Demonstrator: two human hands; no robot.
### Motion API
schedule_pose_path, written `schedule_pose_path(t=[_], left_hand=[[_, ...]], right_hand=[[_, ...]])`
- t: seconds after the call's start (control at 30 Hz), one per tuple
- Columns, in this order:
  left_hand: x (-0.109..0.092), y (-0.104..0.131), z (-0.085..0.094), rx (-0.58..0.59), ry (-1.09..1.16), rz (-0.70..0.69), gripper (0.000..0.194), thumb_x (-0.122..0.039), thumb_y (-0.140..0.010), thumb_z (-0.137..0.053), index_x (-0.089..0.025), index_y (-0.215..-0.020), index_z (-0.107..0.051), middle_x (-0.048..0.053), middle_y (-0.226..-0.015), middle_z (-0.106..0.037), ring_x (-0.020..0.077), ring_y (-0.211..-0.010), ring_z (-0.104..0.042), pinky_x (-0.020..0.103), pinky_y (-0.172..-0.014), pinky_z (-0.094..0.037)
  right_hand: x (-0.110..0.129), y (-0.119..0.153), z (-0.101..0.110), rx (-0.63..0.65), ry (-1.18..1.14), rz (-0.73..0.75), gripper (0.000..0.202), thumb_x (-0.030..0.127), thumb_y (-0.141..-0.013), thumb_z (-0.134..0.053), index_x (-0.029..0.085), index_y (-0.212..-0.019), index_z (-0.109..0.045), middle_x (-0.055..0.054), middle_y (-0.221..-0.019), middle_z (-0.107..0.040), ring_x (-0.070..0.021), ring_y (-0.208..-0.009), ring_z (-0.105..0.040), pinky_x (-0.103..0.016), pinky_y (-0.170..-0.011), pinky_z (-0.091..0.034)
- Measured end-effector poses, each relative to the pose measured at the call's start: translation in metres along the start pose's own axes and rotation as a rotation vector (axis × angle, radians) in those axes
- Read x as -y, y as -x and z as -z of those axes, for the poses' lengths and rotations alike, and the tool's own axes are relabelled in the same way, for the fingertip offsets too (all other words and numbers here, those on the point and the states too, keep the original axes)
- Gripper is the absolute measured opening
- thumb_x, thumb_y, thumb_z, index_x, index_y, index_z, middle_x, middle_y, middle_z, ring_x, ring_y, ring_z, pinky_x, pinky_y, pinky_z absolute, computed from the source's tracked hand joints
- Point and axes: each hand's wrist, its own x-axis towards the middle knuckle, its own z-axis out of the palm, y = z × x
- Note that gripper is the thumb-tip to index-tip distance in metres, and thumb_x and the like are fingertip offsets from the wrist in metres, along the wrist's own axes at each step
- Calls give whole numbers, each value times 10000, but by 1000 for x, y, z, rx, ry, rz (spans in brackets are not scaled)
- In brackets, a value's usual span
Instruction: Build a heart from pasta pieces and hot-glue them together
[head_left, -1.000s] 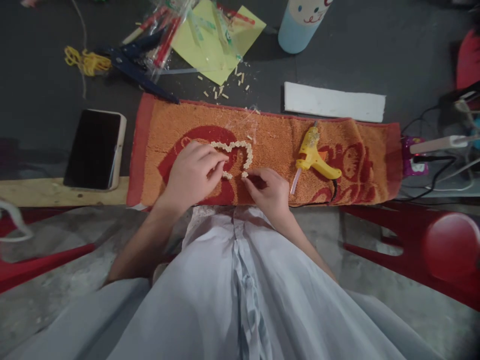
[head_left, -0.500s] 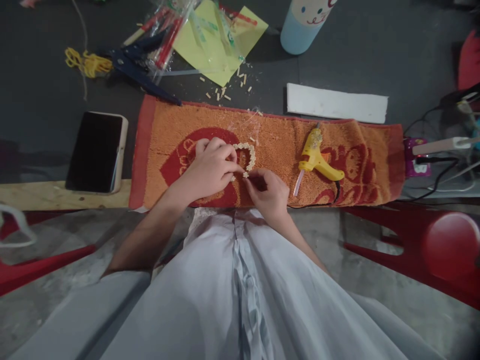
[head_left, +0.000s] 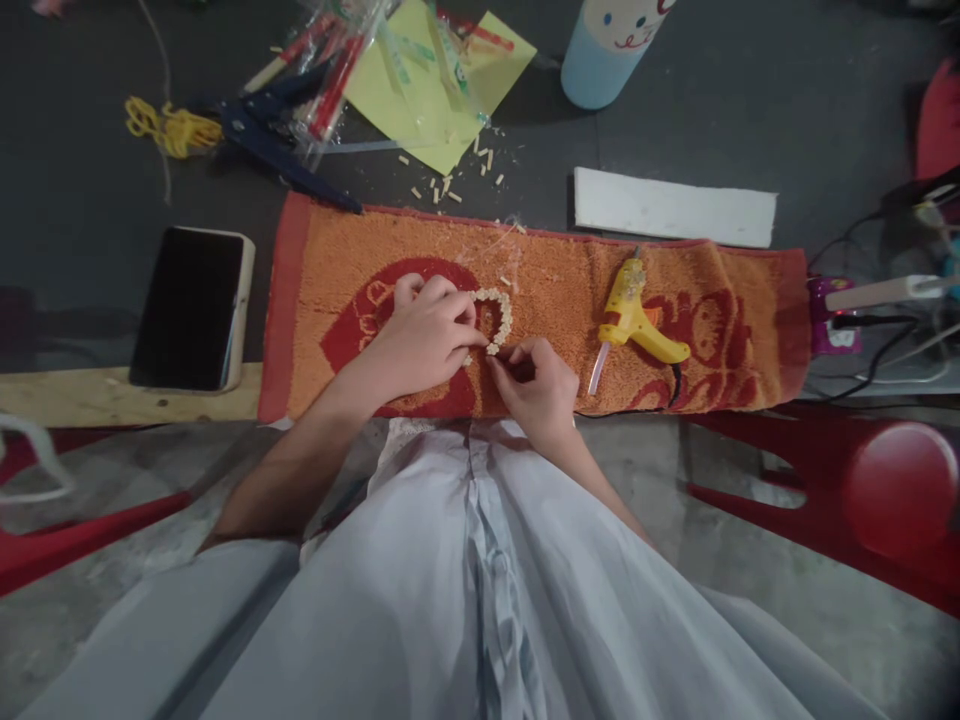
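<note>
A curved chain of small pale pieces lies on an orange and red towel. My left hand covers the chain's left side, its fingers closed on it near the lower end. At the chain's lower right, my right hand has thumb and forefinger pinched together by the end piece; what lies between those fingertips is too small to make out. A yellow glue gun with a clear stick rests on the towel to the right of my right hand.
A phone lies left of the towel. Beyond it are blue-handled pliers, yellow cord, yellow-green paper and scattered pale bits. Farther right are a white strip, a blue bottle and cables.
The chain's lower end by the fingertips sits slightly differently, its end piece now closer against the rest. Both hands have hardly moved.
</note>
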Motion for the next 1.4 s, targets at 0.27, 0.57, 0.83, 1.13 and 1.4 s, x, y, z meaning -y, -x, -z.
schedule_pose_path(t=[0.27,0.57,0.83,1.13,1.4], left_hand=[[-2,0,6,20,2,-13,272,-148,-892,-557,-257,-923,-805,69,-1021,-674,277,-1052,-491,565,-948,-321],[-1,0,6,13,31,26,279,-144,-893,-555,-265,-943,-801,63,-1040,-687,276,-1071,-511,591,-990,-321],[4,13,12,-107,35,105,313,-144,-896,-522,-297,-946,-790,50,-1023,-702,285,-1095,-541,574,-995,-348],[7,44,16,-306,8,185,348,-150,-927,-477,-313,-899,-784,27,-865,-721,240,-959,-605,492,-918,-423],[5,62,4,-359,0,237,351,-171,-921,-481,-339,-906,-788,23,-832,-718,233,-938,-609,463,-891,-445]], right_hand=[[1,-1,1,-1,2,18,207,339,-878,-640,260,-795,-468,28,-696,-642,-145,-616,-609,-263,-594,-457],[1,-2,-1,-5,12,8,218,351,-869,-644,259,-788,-464,26,-686,-635,-149,-617,-605,-267,-588,-443],[1,-1,0,21,29,-21,217,362,-871,-636,262,-790,-462,17,-702,-653,-154,-629,-608,-278,-599,-457],[0,-2,0,2,21,14,225,349,-876,-632,259,-777,-452,17,-686,-647,-152,-622,-605,-272,-597,-456],[0,-1,1,4,-5,17,175,352,-884,-636,255,-814,-507,12,-719,-666,-146,-620,-613,-277,-605,-493]])
